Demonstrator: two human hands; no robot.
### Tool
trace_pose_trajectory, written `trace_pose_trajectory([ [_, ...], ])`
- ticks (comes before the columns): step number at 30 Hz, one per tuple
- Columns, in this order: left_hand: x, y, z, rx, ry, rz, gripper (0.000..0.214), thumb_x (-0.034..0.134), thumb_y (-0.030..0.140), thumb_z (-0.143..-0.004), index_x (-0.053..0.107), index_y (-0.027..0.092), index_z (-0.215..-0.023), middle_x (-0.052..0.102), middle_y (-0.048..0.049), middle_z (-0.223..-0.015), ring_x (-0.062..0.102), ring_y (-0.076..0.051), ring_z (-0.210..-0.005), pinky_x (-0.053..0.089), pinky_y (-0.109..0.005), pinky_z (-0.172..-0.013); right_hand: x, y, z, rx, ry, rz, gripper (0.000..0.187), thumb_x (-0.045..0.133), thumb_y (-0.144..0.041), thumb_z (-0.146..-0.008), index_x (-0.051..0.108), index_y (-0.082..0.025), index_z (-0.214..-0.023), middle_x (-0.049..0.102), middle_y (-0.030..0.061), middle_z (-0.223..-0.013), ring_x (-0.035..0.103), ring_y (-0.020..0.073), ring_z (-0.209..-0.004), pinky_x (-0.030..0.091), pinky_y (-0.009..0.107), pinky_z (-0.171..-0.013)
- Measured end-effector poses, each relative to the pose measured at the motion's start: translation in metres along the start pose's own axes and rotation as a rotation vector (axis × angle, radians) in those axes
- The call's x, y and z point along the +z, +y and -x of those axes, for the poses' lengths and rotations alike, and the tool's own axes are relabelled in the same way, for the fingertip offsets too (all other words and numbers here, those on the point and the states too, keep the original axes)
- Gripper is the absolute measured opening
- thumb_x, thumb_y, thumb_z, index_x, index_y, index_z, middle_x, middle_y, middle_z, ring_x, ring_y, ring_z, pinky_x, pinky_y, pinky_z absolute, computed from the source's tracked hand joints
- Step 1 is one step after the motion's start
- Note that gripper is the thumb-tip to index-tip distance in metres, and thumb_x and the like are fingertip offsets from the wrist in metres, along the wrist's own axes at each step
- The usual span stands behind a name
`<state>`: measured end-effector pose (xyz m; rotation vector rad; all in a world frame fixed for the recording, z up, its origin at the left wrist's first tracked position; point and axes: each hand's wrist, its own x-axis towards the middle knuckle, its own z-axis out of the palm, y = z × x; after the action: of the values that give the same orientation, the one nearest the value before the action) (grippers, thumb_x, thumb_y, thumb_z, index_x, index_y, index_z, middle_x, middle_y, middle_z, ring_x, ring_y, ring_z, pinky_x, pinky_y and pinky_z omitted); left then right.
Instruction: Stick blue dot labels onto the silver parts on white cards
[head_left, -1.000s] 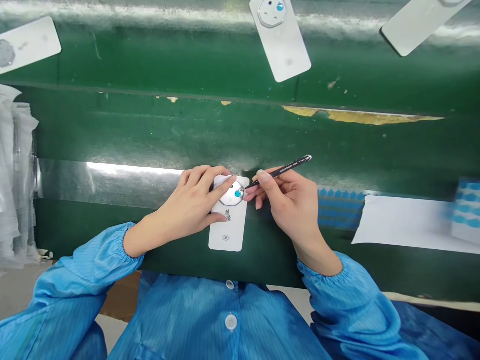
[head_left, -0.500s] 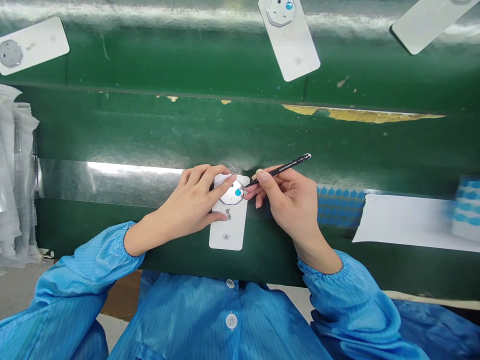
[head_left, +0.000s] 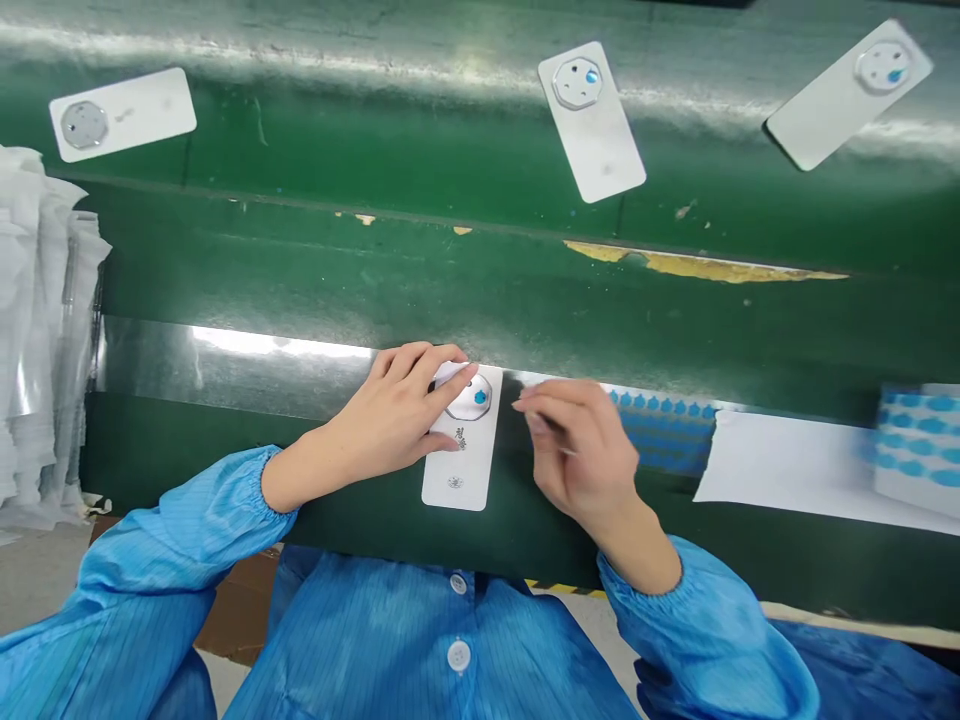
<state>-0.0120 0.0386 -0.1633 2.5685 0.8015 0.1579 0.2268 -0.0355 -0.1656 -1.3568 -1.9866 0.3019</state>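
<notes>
One card (head_left: 457, 468) is lying on the desk (head_left: 315, 270), with plastic sleeves (head_left: 37, 330) to its left, a sticker sheet (head_left: 664, 430) right, and three more cards (head_left: 600, 150) resting behind.

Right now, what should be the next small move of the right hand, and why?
Perhaps the right hand should lightly press the blue dot: the dot lies on the white card, the left hand rests there, and the right is close beside.

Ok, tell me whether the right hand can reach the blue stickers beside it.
Probably yes: the right hand is close beside those blue stickers, and nothing visible stands between them.
</notes>
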Motion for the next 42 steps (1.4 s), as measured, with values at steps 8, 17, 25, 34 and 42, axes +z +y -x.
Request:
trace_pose_trajectory([
  [8, 0.002, 0.0, 0.001, 0.004, 0.018, 0.011, 0.078, 0.083, 0.043, -0.089, 0.044, 0.016, -0.151, 0.048, -0.0199, -0.153, 0.042, -0.039, -0.138, 0.04, -0.054, -0.112, 0.003, -0.017, 0.017, -0.16, -0.338, 0.407, 0.059, 0.049, -0.002, -0.1, 0.041, -0.01, -0.158, 0.066, 0.0113, -0.093, 0.051, 0.0248, -0.078, 0.037, 0.037, -0.065],
  [17, 0.003, -0.002, 0.001, 0.031, 0.012, -0.006, 0.073, 0.078, 0.045, -0.093, 0.044, 0.016, -0.151, 0.048, -0.0217, -0.152, 0.042, -0.04, -0.14, 0.04, -0.055, -0.111, 0.005, -0.032, 0.01, -0.166, -0.403, 0.649, 0.04, 0.052, -0.002, -0.099, 0.06, 0.0, -0.138, 0.066, 0.0094, -0.084, 0.048, 0.0244, -0.076, 0.031, 0.039, -0.064],
  [25, 0.002, -0.003, 0.002, 0.001, 0.051, -0.029, 0.079, 0.084, 0.048, -0.087, 0.049, 0.019, -0.151, 0.046, -0.0204, -0.151, 0.042, -0.039, -0.139, 0.041, -0.054, -0.11, 0.001, -0.038, 0.01, -0.115, -0.393, 0.614, 0.037, 0.05, -0.003, -0.099, 0.067, -0.004, -0.132, 0.063, 0.008, -0.078, 0.047, 0.0235, -0.074, 0.028, 0.039, -0.065],
  [34, 0.006, -0.003, 0.004, 0.005, 0.058, -0.061, 0.081, 0.084, 0.051, -0.087, 0.048, 0.019, -0.152, 0.046, -0.0204, -0.151, 0.041, -0.039, -0.14, 0.04, -0.053, -0.111, 0.0, -0.039, 0.001, -0.071, -0.369, 0.676, 0.037, 0.052, -0.006, -0.098, 0.07, -0.009, -0.13, 0.06, 0.0071, -0.072, 0.046, 0.0255, -0.075, 0.027, 0.039, -0.066],
  [42, 0.004, -0.001, 0.003, 0.002, 0.033, -0.068, 0.081, 0.083, 0.05, -0.088, 0.049, 0.015, -0.152, 0.047, -0.0219, -0.151, 0.041, -0.039, -0.14, 0.04, -0.053, -0.111, -0.008, -0.038, 0.002, -0.118, -0.429, 0.745, 0.04, 0.053, -0.006, -0.1, 0.069, -0.012, -0.137, 0.06, 0.0068, -0.073, 0.046, 0.0255, -0.077, 0.027, 0.039, -0.067],
])
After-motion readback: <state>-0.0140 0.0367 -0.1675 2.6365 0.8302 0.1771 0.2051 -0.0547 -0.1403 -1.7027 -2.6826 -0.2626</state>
